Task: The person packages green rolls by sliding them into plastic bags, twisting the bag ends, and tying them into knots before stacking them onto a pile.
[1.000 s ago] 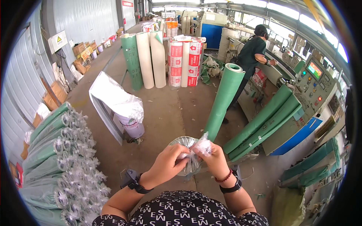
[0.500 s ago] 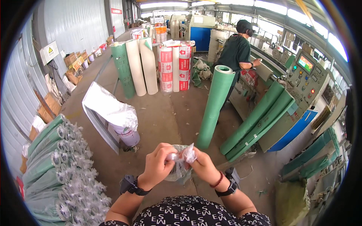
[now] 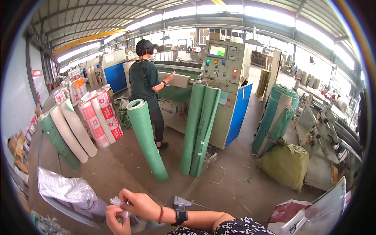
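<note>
My left hand [image 3: 116, 220] and my right hand [image 3: 140, 203] are close together low in the view. Both are closed on the gathered, crumpled end of a clear plastic bag [image 3: 136, 223]. The fingers pinch and twist the film between them, and the bag's lower part hangs beneath my right hand; what is inside it is mostly hidden. To the left of my hands is a white bucket [image 3: 92, 206] with a sheet of clear plastic film [image 3: 64, 187] lying over it and a metal frame.
A green roll [image 3: 148, 141] and two more green rolls [image 3: 199, 129] stand ahead by a control cabinet [image 3: 223, 74]. A person in dark clothes [image 3: 145, 82] works at the machine. White and red-wrapped rolls [image 3: 100, 117] stand left. A yellow-green sack [image 3: 284, 162] sits right.
The view has swung right and up, so my hands now appear lower and further left. My right hand has come over nearer the left one; both keep their hold on the plastic bag.
</note>
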`<state>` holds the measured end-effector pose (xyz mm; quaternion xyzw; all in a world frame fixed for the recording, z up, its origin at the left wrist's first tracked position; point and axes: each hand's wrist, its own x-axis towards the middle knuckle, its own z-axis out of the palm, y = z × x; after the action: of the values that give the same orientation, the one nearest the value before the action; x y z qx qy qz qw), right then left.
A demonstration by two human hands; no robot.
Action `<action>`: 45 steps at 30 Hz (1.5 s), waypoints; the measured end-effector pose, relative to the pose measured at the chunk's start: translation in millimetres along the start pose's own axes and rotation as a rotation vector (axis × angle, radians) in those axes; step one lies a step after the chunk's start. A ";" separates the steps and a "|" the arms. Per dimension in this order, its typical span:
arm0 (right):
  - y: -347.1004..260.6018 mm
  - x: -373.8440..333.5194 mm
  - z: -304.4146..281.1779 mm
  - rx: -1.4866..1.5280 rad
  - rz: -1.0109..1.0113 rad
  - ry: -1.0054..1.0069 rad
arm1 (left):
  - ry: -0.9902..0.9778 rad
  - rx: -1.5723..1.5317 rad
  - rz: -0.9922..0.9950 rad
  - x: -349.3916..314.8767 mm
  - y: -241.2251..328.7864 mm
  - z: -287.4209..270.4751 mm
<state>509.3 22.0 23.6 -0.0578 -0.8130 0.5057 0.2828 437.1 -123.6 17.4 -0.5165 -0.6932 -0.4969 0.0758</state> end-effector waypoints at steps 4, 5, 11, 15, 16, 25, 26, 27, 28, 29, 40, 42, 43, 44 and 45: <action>8.2 -13.6 -3.5 0.070 -0.157 0.020 | 0.108 -0.194 -0.155 4.3 -1.8 6.1; 7.1 -16.8 -7.0 0.069 -0.247 0.029 | 0.061 -0.115 -0.158 7.7 4.6 1.2; -6.7 -21.8 -19.2 -0.009 -0.131 -0.028 | -0.072 -0.280 -0.341 16.4 17.8 -6.1; 2.1 -20.8 -15.9 -0.238 -0.258 0.037 | -0.185 -0.102 -0.176 12.1 16.6 -7.6; 3.9 -21.7 -8.3 -0.430 -0.401 0.146 | -0.192 -0.070 -0.272 5.2 10.0 -3.9; 5.3 -28.3 -13.4 -0.035 -0.037 0.129 | -0.015 -0.098 -0.082 14.4 11.6 19.4; 7.7 -28.6 -17.0 0.175 0.048 0.025 | -0.031 -0.139 -0.115 16.4 14.6 17.1; 10.1 -25.2 -21.8 0.376 0.140 -0.067 | -0.052 -0.187 -0.137 18.4 15.0 14.2; 4.4 -18.5 -27.2 0.566 0.184 -0.203 | -0.027 -0.172 -0.168 17.6 13.5 8.9; -1.7 -11.9 -31.9 0.751 0.230 -0.334 | -0.042 -0.310 -0.272 16.3 10.7 4.1; -14.6 -19.4 -39.1 -0.095 -0.025 -0.459 | -0.099 -0.412 -0.326 10.5 3.9 -5.1; -13.2 -23.3 -35.7 -0.154 -0.084 -0.380 | -0.127 -0.454 -0.337 13.8 3.1 -5.9; -12.3 -24.1 -34.1 -0.210 -0.142 -0.296 | -0.160 -0.496 -0.348 15.1 3.1 -6.2; -12.0 -24.2 -32.1 -0.210 -0.149 -0.300 | -0.153 -0.494 -0.345 14.7 3.4 -6.1; -12.0 -24.0 -30.0 -0.205 -0.254 -0.179 | -0.159 -0.504 -0.366 13.7 3.9 -6.0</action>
<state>547.1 30.8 34.1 0.0620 -0.8829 0.3836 0.2636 431.5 -119.5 31.2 -0.4228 -0.6335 -0.6165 -0.1996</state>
